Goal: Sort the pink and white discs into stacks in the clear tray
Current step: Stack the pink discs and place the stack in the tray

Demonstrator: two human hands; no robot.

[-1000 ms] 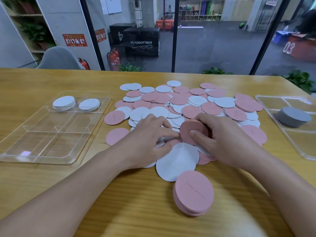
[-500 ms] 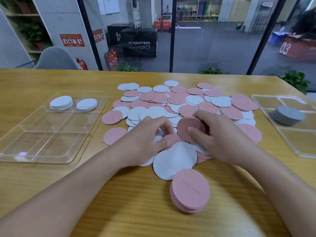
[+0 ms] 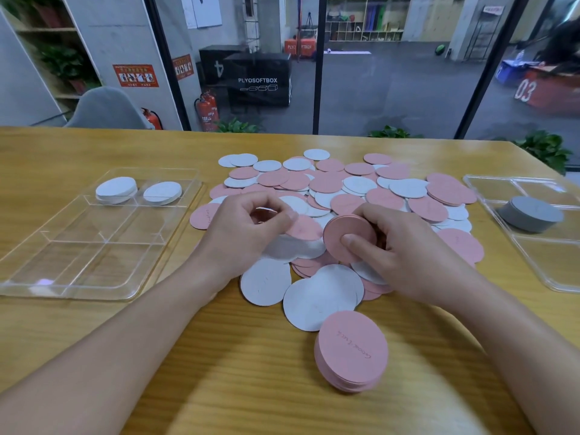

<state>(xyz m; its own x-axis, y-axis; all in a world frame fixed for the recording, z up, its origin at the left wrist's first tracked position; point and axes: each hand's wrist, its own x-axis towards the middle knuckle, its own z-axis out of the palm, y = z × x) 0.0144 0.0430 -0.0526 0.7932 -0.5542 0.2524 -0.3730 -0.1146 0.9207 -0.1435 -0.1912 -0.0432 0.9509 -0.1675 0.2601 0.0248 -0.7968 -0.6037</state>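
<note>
1. where the two hands meet over the near edge of the pile, the right hand (image 3: 405, 246) holds a small stack of pink discs (image 3: 340, 238) tilted up on edge, thumb pressed on its near face and fingers curled round the far rim.
2. the left hand (image 3: 241, 233) is just beside it, fingers curled in, pinching a single pink disc (image 3: 303, 229) by its edge; the disc lies nearly flat, lifted a little above the white ones under it, and its right edge is close to the held stack.
3. the loose pile of pink and white discs (image 3: 345, 189) spreads across the middle of the wooden table (image 3: 94, 340), overlapping, both colours mixed.
4. two large-looking white discs (image 3: 320, 296) lie at the pile's near edge, overlapping each other.
5. nearer still sits a separate stack of pink discs with handwriting on top (image 3: 351, 353), apart from the hands.
6. the clear tray (image 3: 78, 271) stands to the left of the pile, divided into compartments. its two far compartments each hold a short stack of white discs: the left one (image 3: 116, 189) and the right one (image 3: 162, 193). the nearer compartments hold nothing that i can see.
7. a second clear tray (image 3: 552, 271) stands at the right, with a stack of grey discs (image 3: 530, 213) in it.
</note>
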